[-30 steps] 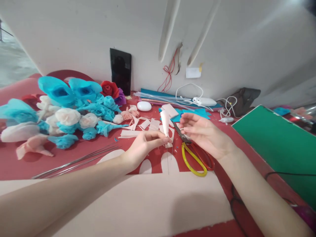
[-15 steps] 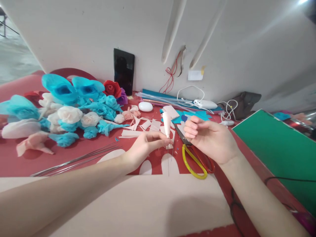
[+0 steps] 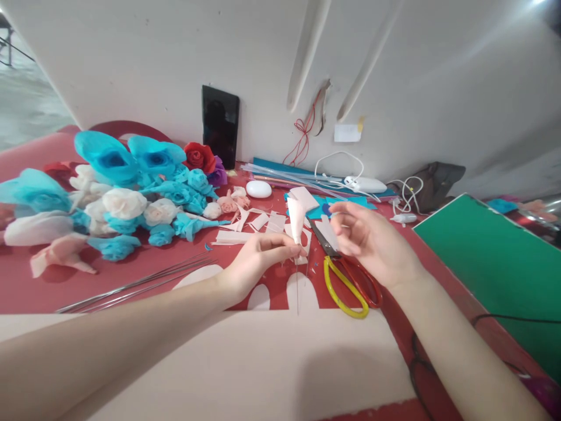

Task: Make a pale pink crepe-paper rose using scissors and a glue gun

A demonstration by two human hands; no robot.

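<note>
Between the thumb and fingers of my left hand (image 3: 258,263) is a pale paper flower bud (image 3: 296,217), cone-shaped and upright. Its thin wire stem (image 3: 297,295) hangs below the fingertips. My right hand (image 3: 379,245) is raised to the right of the bud, apart from it, with loosely bent fingers spread and nothing visible in them. Under and beside that hand lie scissors (image 3: 332,286) with one yellow and one red handle. Pale paper scraps (image 3: 275,222) are scattered behind the left hand.
Blue, white and pink paper flowers (image 3: 124,203) are heaped at left, with metal wires (image 3: 131,285) before them. A black phone (image 3: 220,126) leans on the wall near a white oval case (image 3: 258,189). A green board (image 3: 495,263) stands right. A pale sheet (image 3: 219,362) covers the front.
My right hand's fingers have shifted slightly and loosened apart. The bud's top looks wider and turned a little, while my left hand keeps its hold in nearly the same place.
</note>
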